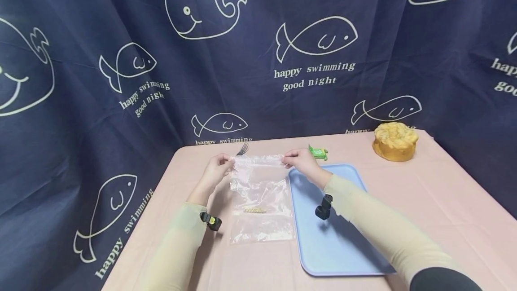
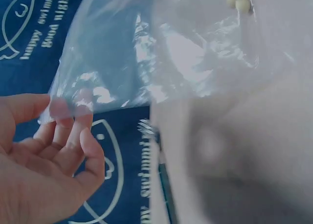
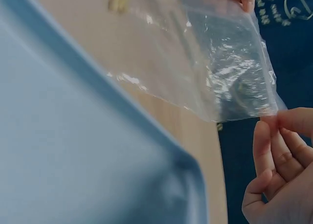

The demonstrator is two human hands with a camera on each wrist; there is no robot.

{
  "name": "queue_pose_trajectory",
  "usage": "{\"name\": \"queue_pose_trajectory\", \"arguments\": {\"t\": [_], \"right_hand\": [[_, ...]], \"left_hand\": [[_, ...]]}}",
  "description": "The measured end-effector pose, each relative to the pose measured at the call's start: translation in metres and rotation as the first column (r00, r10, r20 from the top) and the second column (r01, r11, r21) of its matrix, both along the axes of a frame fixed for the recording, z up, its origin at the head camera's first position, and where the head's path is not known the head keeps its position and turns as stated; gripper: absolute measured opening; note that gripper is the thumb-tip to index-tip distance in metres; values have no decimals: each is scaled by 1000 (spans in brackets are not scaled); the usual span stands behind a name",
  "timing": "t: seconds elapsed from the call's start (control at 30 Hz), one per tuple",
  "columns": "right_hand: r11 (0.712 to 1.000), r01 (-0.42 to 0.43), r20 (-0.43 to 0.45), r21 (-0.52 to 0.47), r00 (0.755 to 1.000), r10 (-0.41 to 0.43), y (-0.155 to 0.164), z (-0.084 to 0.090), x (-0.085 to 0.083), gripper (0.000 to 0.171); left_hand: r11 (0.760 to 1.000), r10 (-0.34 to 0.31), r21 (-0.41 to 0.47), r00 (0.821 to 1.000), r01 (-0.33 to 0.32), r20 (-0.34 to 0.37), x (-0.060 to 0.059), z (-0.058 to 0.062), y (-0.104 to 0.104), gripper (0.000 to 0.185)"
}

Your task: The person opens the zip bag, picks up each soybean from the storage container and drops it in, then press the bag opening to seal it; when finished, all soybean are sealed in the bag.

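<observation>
A clear plastic bag point(image 1: 261, 187) hangs stretched between both hands over the pink tabletop. At its upper left corner, my left hand point(image 1: 216, 169) pinches the edge between thumb and fingers. The opposite top corner is pinched by my right hand point(image 1: 304, 163) in the same way. Inside the lower half lies a short, pale cream strand of round beads point(image 1: 254, 209). The left wrist view shows a few of these beads point(image 2: 239, 0) through the plastic. In the right wrist view, the bag's top edge runs taut between the fingertips of the two hands.
A light blue tray point(image 1: 335, 246) lies under the right forearm, beside the bag. Beyond the left hand is a fork point(image 1: 243, 149), and a small green packet point(image 1: 319, 152) sits behind the right hand. A round golden bread point(image 1: 396, 142) stands at the far right.
</observation>
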State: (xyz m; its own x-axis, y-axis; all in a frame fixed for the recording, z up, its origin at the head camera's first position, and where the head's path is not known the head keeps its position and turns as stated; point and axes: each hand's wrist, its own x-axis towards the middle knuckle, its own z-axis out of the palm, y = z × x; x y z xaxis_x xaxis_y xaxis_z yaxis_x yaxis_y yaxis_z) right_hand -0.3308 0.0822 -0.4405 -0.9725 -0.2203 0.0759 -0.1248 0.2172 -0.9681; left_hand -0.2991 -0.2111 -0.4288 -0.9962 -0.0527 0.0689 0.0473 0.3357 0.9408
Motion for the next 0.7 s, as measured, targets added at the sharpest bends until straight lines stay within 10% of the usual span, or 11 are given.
{"name": "queue_pose_trajectory", "arguments": {"t": [0.33, 0.7], "right_hand": [[921, 6, -76, 391, 997, 26, 4, -21, -10, 20], [861, -32, -36, 507, 998, 59, 0, -21, -5, 40]], "left_hand": [[999, 43, -41, 975, -35, 220, -8, -25, 19, 48], [979, 101, -195, 962, -51, 254, -9, -27, 25, 61]]}}
